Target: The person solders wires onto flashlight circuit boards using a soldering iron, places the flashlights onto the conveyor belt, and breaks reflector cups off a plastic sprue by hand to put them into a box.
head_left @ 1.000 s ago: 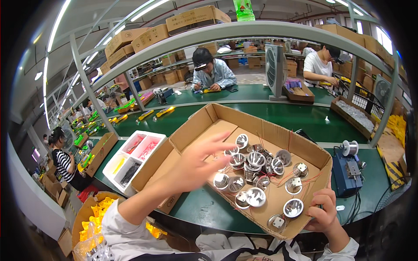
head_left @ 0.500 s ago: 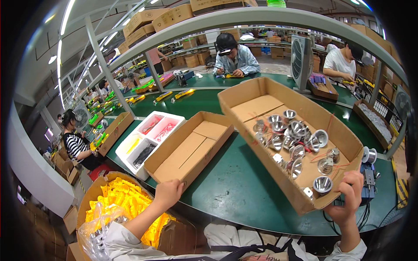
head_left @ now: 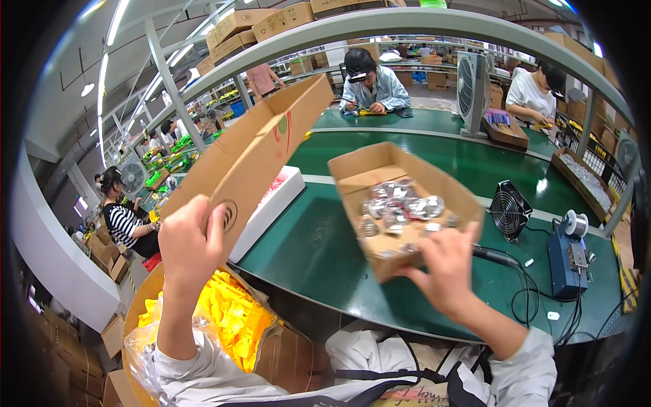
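My left hand (head_left: pixel 186 247) is closed on the near end of a shallow cardboard tray (head_left: pixel 261 159), lifted and tipped so its outer side faces me. The inside of that tray is mostly hidden. On the right, my right hand (head_left: pixel 447 268) grips the near edge of a second cardboard tray (head_left: pixel 359 180), thumb at the outer wall. Several shiny silver reflector cups (head_left: pixel 397 214), slightly blurred, lie heaped in it. This tray is over the green worktable (head_left: pixel 305 264); whether it touches the surface I cannot tell.
Partly behind the raised tray is a white foam box (head_left: pixel 288 190). A carton of yellow plastic parts (head_left: pixel 234 315) stands by my left forearm. On the right are a small black fan (head_left: pixel 510 210), a soldering iron (head_left: pixel 495 255) and a blue device (head_left: pixel 568 261). Co-workers sit across the table.
My left hand has raised the left tray off the table and tipped it up. The right tray has moved left and lower, uncovering the black fan and soldering iron.
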Available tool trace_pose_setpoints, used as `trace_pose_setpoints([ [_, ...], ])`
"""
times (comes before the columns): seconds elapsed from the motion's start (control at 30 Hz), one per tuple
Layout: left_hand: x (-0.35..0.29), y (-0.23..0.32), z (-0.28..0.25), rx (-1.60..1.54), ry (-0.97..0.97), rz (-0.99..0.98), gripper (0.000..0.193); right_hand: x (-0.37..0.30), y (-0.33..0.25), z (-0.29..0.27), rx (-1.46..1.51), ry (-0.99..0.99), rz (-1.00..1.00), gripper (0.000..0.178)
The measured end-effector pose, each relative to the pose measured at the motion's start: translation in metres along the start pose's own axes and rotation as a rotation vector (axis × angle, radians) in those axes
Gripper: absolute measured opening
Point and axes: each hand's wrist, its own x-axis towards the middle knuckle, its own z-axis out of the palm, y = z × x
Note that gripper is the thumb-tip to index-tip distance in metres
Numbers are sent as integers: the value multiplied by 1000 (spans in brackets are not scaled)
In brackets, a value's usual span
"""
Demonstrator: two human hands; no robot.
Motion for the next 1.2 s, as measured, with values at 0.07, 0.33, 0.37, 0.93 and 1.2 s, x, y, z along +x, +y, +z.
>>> trace_pose_setpoints([
  [0.07, 8, 1, 0, 7, 36, 19, 26, 8, -24, 42, 2, -17, -27, 39],
  [0.33, 19, 12, -5, 60, 123, 67, 24, 6, -143, 152, -120, -80, -233, 9],
  [0.37, 21, 15, -3, 43, 125, 90, 24, 7, -149, 159, -56, -76, -297, 8],
  [0.93, 5, 79, 31, -210, 151, 273, 26, 12, -31, 23, 832, -10, 113, 41],
  [1.2, 77, 189, -14, -393, 384, 482, 25, -67, 10, -10, 707, -201, 116, 20],
])
